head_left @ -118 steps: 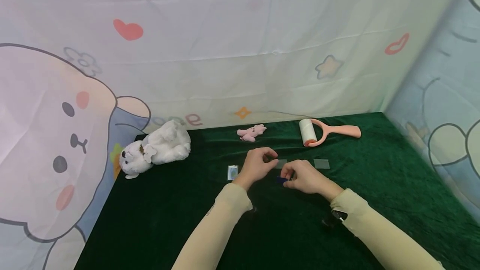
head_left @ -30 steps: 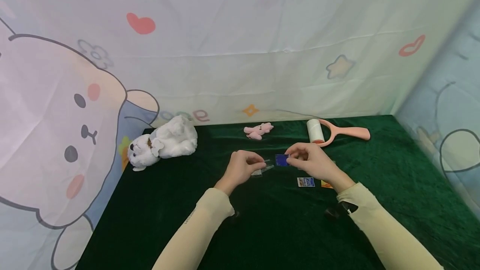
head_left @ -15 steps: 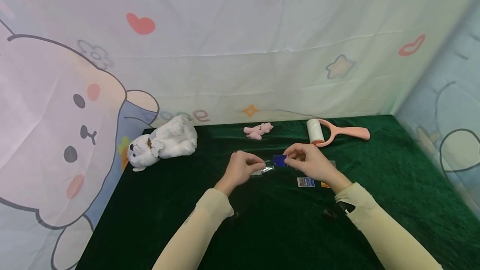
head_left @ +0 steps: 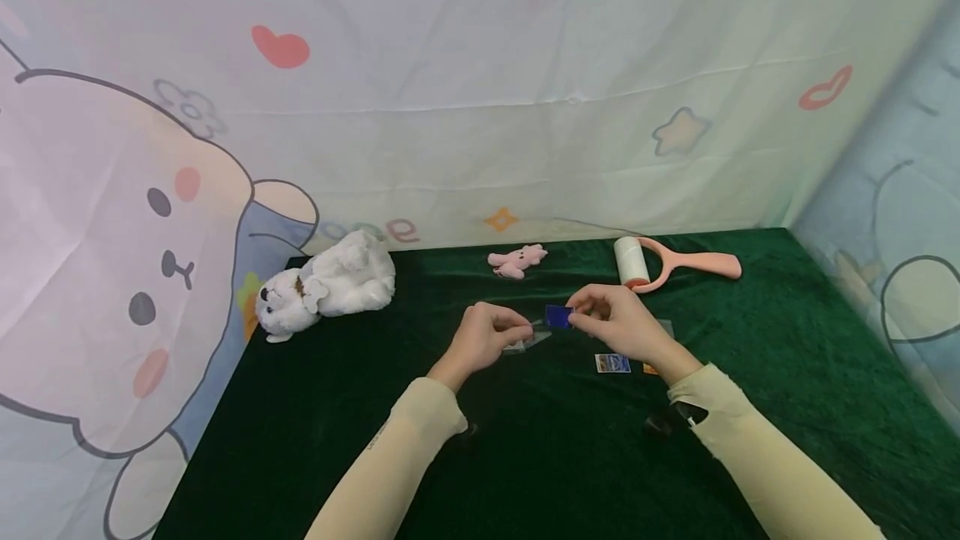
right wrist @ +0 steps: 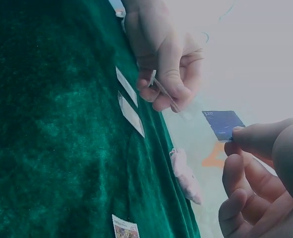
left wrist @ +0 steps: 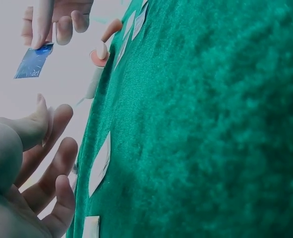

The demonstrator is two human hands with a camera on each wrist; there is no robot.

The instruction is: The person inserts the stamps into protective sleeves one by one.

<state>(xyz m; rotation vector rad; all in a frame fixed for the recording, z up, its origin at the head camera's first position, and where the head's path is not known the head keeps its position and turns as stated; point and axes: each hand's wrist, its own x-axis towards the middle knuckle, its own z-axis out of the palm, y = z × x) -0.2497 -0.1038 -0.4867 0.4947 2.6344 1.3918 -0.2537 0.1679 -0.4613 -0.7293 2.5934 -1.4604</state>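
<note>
My left hand pinches a small clear plastic sleeve between thumb and forefinger, above the green cloth. To its right, my right hand pinches a dark blue postage stamp by its edge. In the right wrist view the stamp's notched edge and printed digits show. Stamp and held sleeve are close together but apart. More clear sleeves lie on the cloth below the left hand. A blue picture stamp lies below the right hand, and an orange stamp is partly hidden by the right wrist.
Another clear sleeve lies behind the right wrist. A pink lint roller and a small pink plush toy lie along the back. At left is a white plush dog. A printed curtain hangs behind the green cloth.
Since the first frame, my left hand has picked up a sleeve and my right hand has raised the blue stamp. Over the last second the stamp has shifted slightly left towards the sleeve.
</note>
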